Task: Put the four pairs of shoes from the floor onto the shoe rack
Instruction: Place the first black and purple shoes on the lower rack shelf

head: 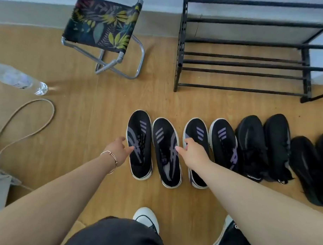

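Note:
Several shoes stand in a row on the wooden floor. The leftmost pair (152, 148) is black with purple stripes and white soles. A second striped pair (211, 146) stands to its right, then an all-black pair (264, 146), then another black pair (312, 168) at the right edge. My left hand (119, 149) hovers at the left side of the leftmost shoe, fingers apart. My right hand (193, 152) is over the gap between the first and second pairs, fingers apart. Neither hand holds anything. The black metal shoe rack (246, 62) stands bare at the upper right.
A folding stool (106, 29) with leaf-print fabric stands left of the rack. A clear plastic bottle (18, 78) lies at the far left, with a looped cord (29, 123) below it. My white-toed shoes (146, 218) are at the bottom.

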